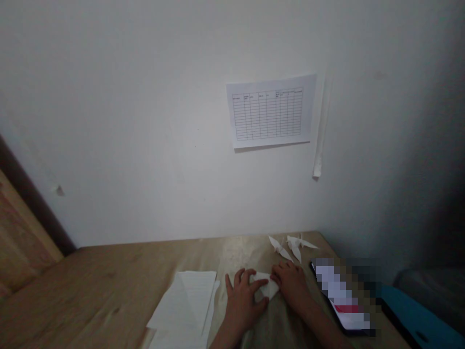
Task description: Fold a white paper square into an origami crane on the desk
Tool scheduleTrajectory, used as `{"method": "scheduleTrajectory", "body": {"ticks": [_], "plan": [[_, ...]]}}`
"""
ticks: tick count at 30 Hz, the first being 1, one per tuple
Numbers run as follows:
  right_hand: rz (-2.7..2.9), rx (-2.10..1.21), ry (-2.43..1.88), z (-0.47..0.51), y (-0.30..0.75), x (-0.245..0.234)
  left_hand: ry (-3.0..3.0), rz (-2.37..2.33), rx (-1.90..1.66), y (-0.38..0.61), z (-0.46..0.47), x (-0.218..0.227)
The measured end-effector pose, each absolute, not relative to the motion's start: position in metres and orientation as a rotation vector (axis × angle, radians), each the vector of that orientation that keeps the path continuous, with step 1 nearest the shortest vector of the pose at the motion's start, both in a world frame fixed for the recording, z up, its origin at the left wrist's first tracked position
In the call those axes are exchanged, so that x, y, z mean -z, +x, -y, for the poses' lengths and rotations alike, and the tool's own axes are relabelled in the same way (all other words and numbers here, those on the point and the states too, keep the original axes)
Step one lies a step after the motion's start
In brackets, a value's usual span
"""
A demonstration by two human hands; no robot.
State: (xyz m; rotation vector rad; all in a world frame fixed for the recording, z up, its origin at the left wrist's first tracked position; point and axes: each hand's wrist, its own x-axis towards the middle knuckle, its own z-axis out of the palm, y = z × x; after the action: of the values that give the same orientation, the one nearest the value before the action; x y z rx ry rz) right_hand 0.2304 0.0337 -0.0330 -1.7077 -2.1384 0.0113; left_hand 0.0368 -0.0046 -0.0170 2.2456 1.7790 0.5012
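A small folded white paper (269, 290) lies on the table between my two hands. My left hand (242, 299) holds its left side, with the index finger across it and the thumb at its lower edge; the other fingers are spread on the tabletop. Closed fingers of my right hand (291, 283) grip the paper's right edge and hide part of it. Just beyond my hands are two folded paper cranes, one on the left (280, 249) and one on the right (296, 246), close together with pointed wings.
Lined paper sheets (185, 303) lie in a loose stack left of my hands. On the right rests a phone (354, 321), its screen blurred out, near a blue object (417, 310). A white wall with a printed table sheet (271, 114) rises behind the brown table (119, 291).
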Motion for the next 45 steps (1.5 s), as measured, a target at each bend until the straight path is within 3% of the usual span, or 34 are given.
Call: {"method": "scheduleTrajectory", "body": {"ticks": [45], "plan": [[2.038, 0.145, -1.674, -0.037, 0.222, 0.045, 2.235, -1.825, -0.501, 0.04, 0.006, 0.014]]}}
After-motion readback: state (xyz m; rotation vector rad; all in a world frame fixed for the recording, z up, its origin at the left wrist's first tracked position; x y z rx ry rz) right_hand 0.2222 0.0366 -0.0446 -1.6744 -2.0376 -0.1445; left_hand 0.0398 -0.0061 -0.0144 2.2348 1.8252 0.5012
